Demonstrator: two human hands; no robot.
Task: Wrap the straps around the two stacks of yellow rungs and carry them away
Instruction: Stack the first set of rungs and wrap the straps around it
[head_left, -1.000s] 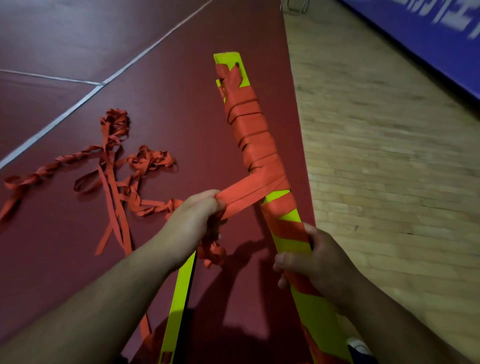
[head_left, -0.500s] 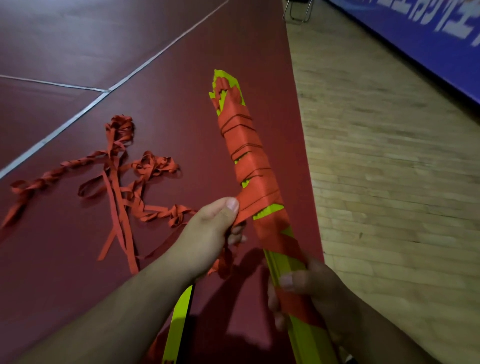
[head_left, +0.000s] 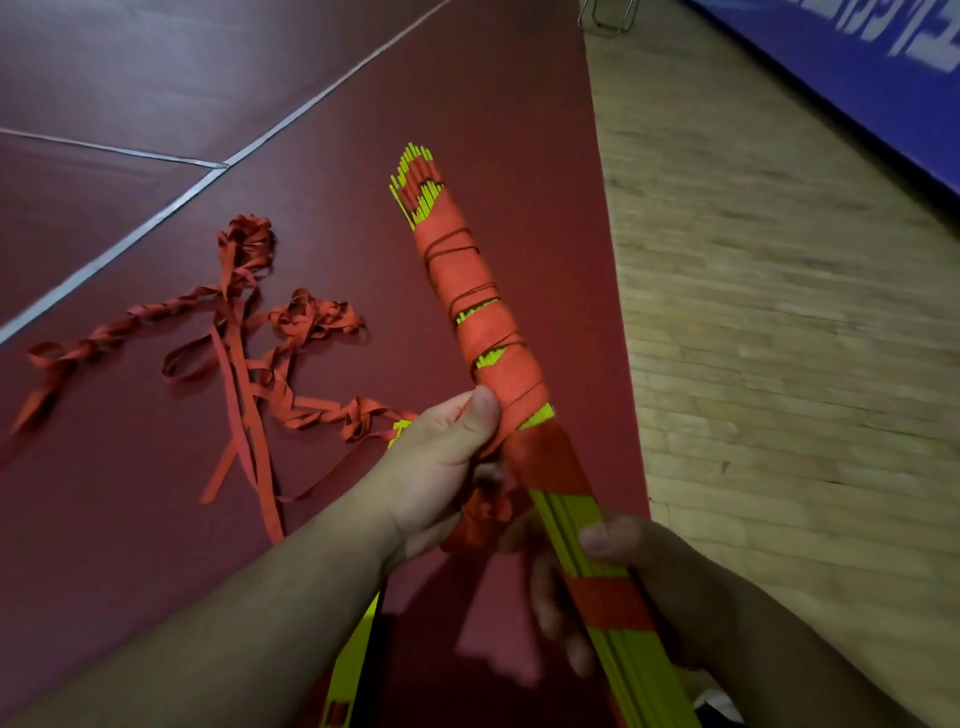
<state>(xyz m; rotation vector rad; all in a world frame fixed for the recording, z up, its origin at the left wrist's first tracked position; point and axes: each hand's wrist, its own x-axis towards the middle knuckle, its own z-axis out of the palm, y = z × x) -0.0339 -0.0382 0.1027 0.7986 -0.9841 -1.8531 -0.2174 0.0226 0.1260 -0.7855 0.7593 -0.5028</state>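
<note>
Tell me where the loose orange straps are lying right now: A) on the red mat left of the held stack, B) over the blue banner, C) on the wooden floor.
A: the loose straps lie tangled on the red mat, left of the stack of yellow rungs that the right hand grips, while the left hand pinches the wrapped strap.

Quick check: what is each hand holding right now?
Left hand: grips the red strap.
Right hand: grips the wrapped stack of yellow rungs.

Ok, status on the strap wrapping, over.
Left hand pinching strap at the wrap. Right hand gripping stack of rungs lower down. Loose straps on mat, second stack below; nothing blocking.
</note>
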